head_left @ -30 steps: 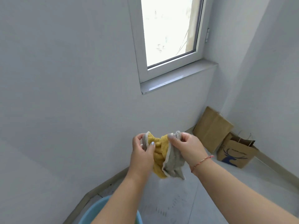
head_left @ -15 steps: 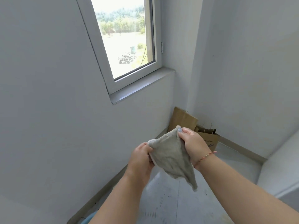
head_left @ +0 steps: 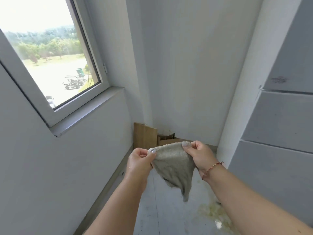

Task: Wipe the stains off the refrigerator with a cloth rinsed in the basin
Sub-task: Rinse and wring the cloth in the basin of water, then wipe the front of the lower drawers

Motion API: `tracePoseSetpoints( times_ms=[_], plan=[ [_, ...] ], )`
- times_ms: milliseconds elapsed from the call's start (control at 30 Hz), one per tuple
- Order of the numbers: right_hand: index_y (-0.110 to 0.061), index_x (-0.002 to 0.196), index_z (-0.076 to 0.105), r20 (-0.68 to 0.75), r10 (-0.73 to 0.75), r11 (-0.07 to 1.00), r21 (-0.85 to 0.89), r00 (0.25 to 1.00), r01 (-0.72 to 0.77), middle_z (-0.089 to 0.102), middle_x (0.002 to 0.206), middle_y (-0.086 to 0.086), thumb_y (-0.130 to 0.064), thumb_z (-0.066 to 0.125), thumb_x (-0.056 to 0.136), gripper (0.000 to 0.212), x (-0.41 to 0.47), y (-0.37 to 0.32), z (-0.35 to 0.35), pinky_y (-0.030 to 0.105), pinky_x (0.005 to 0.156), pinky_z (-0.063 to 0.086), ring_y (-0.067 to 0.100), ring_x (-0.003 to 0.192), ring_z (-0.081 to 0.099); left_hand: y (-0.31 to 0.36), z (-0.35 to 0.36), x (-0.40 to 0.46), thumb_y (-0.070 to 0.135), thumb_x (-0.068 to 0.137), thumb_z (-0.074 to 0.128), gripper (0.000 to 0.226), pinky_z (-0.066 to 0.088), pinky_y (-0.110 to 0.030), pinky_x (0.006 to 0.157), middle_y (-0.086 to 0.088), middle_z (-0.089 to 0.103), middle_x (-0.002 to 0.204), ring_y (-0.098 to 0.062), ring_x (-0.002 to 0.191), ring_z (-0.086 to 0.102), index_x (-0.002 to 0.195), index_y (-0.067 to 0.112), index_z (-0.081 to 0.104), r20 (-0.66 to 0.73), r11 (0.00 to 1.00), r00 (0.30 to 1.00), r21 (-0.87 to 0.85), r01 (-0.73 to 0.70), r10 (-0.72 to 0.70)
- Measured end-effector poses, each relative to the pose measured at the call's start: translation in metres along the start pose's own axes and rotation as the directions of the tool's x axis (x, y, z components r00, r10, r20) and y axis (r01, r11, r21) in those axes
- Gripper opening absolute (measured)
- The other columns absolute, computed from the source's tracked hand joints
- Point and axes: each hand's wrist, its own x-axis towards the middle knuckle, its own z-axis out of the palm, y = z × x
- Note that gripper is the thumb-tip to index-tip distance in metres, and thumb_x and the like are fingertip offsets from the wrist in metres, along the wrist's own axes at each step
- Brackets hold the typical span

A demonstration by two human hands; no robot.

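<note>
Low in the centre of the frame, we now hold the cloth spread grey-side out, left hand and right hand each pinching an upper corner. A second ago it was bunched, yellow showing; the refrigerator has come into view at right, so wiping looks near.

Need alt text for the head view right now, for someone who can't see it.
Two bare hands, left hand and right hand, pinch the top corners of a grey cloth spread between them, its lower tip hanging free. The refrigerator stands at right, a window at left, brown paper bags in the corner.
</note>
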Motion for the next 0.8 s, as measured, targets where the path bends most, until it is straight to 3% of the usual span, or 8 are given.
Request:
tracePoseSetpoints(
  times_ms=[200, 333, 400, 500, 567, 633, 733, 800],
  plan=[
    [-0.015, 0.096, 0.051, 0.047, 0.010, 0.997, 0.072, 0.999, -0.013, 0.063, 0.083, 0.007, -0.004, 0.059, 0.090, 0.014, -0.018, 0.010, -0.077, 0.037, 0.075, 0.048, 0.019, 0.075, 0.059, -0.017, 0.062, -0.016, 0.000, 0.076, 0.077, 0.057, 0.057, -0.041, 0.076, -0.019, 0.055, 0.119, -0.035, 0.102, 0.063, 0.122, 0.018, 0.047, 0.269, 0.981, 0.943, 0.027, 0.194, -0.194],
    [-0.020, 0.114, 0.051, -0.117, -0.041, 0.992, -0.121, 0.992, 0.027, 0.062, 0.071, 0.000, -0.009, 0.062, 0.089, 0.030, -0.026, 0.013, -0.141, 0.025, 0.064, 0.047, 0.009, 0.062, 0.057, -0.011, 0.117, -0.025, -0.009, 0.081, 0.067, 0.048, 0.054, -0.033, 0.067, -0.020, 0.063, 0.107, -0.028, 0.087, 0.066, 0.122, 0.012, 0.054, 0.383, 0.970, 0.905, -0.078, 0.231, -0.185],
    [-0.015, 0.122, 0.054, -0.065, -0.033, 0.987, -0.158, 0.997, 0.022, 0.064, 0.092, 0.001, -0.014, 0.071, 0.083, 0.042, -0.029, 0.012, -0.173, 0.021, 0.074, 0.049, 0.009, 0.080, 0.061, -0.006, 0.149, -0.032, -0.012, 0.076, 0.070, 0.044, 0.055, -0.032, 0.069, -0.020, 0.065, 0.100, -0.027, 0.083, 0.068, 0.116, 0.005, 0.062, 0.497, 0.981, 0.851, -0.001, 0.195, -0.169],
    [-0.024, 0.116, 0.056, -0.052, -0.072, 0.838, -0.545, 0.996, 0.032, 0.056, 0.109, -0.006, -0.021, 0.083, 0.068, 0.055, -0.031, 0.010, -0.220, 0.017, 0.083, 0.044, 0.010, 0.099, 0.056, -0.001, 0.198, -0.040, -0.004, 0.066, 0.082, 0.042, 0.055, -0.026, 0.070, -0.010, 0.064, 0.106, -0.023, 0.092, 0.066, 0.100, 0.017, 0.069, 0.549, 0.900, 0.831, 0.403, -0.164, -0.094],
    [-0.032, 0.086, 0.061, -0.065, -0.164, 0.627, -0.777, 0.984, 0.054, 0.051, 0.098, -0.007, -0.025, 0.077, 0.072, 0.022, -0.035, 0.002, -0.249, 0.012, 0.070, 0.038, 0.011, 0.090, 0.053, 0.005, 0.230, -0.049, 0.014, 0.070, 0.080, 0.023, 0.045, -0.016, 0.070, 0.002, 0.058, 0.108, -0.015, 0.095, 0.059, 0.084, 0.027, 0.068, 0.598, 0.568, 0.797, 0.630, -0.530, 0.080],
    [-0.031, 0.063, 0.055, -0.044, -0.211, 0.609, -0.787, 0.976, 0.096, 0.046, 0.093, -0.004, -0.025, 0.076, 0.072, 0.023, -0.035, -0.008, -0.283, 0.009, 0.064, 0.033, 0.010, 0.084, 0.049, 0.014, 0.257, -0.054, 0.024, 0.074, 0.073, 0.014, 0.040, -0.019, 0.070, 0.009, 0.058, 0.101, -0.014, 0.096, 0.054, 0.073, 0.031, 0.061, 0.695, 0.426, 0.696, 0.582, -0.693, 0.182],
    [-0.012, 0.073, 0.066, -0.094, -0.248, 0.959, -0.162, 0.964, 0.231, 0.060, 0.098, 0.005, -0.036, 0.086, 0.055, 0.036, -0.033, -0.031, -0.346, 0.014, 0.077, 0.044, 0.012, 0.087, 0.058, 0.039, 0.299, -0.062, 0.029, 0.076, 0.073, 0.015, 0.044, -0.031, 0.067, 0.010, 0.064, 0.079, -0.014, 0.074, 0.057, 0.072, 0.024, 0.059, 0.777, 0.772, 0.621, 0.332, -0.542, 0.103],
    [-0.004, 0.087, 0.072, -0.061, -0.150, 0.889, 0.429, 0.987, 0.162, 0.067, 0.101, 0.013, -0.059, 0.085, 0.046, 0.070, -0.026, -0.036, -0.378, 0.031, 0.085, 0.049, 0.022, 0.096, 0.062, 0.056, 0.330, -0.069, 0.030, 0.076, 0.073, 0.019, 0.042, -0.030, 0.066, 0.002, 0.060, 0.073, -0.015, 0.069, 0.055, 0.075, 0.019, 0.058, 0.800, 0.918, 0.589, 0.145, -0.368, 0.110]
  ],
)
